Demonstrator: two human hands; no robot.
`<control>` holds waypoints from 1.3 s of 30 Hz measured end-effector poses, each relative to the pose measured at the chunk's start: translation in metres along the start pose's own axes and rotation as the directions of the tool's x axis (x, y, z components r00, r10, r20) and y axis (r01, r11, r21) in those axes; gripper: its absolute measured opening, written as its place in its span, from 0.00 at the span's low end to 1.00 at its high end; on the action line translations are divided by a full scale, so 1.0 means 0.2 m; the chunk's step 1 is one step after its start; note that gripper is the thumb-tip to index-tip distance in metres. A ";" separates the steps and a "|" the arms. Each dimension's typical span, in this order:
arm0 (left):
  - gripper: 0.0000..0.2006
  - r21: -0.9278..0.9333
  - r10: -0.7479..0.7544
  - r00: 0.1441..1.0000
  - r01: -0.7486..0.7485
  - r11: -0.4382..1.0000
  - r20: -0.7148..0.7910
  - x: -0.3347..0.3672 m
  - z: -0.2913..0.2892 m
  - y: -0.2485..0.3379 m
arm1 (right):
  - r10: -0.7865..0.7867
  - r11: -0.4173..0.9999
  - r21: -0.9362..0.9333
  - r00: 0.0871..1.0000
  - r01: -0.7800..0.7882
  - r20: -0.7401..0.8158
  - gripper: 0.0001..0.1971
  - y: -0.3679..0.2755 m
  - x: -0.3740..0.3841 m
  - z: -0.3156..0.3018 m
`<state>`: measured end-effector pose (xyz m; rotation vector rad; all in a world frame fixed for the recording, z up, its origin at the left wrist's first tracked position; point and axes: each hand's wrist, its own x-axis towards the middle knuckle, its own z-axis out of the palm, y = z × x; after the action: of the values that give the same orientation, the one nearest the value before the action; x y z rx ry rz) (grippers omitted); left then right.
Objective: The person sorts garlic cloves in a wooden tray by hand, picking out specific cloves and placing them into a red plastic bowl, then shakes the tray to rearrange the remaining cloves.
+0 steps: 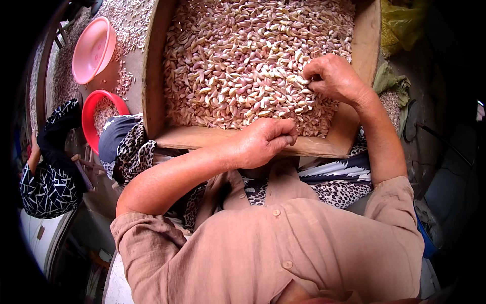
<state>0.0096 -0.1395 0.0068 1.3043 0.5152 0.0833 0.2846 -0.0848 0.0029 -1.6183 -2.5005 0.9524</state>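
Observation:
A shallow wooden box [152,66] stands before me, holding a thick layer of garlic cloves [238,66], pale with pink-purple skins. My left hand [266,142] is closed over the box's near edge, thumb and fingers pressed together; what they hold, if anything, is hidden. Further to the right, my right hand [334,78] is above the cloves at the right side, its fingers curled down toward them in a pinch. Whatever lies between those fingertips cannot be made out. Smaller cloves lie along the near right corner, between the hands.
At the left, a pink basin [94,50] lies tilted, and a red basin [121,104] holds small pale pieces. More cloves [126,20] cover the floor behind. Another person [53,177] in dark patterned clothing is at far left. A yellow plastic bag [402,25] lies at the back right.

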 end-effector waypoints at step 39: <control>0.23 -0.788 -0.406 0.891 0.095 0.609 -0.206 0.05 -0.07 -0.06 | 0.117 0.575 0.815 0.993 -0.079 0.014 0.05 -0.23 0.12 0.03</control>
<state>0.0106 -0.1257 -0.0094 0.3456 0.8725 0.2817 0.2328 -0.0799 0.0143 -1.3833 -1.4782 1.7100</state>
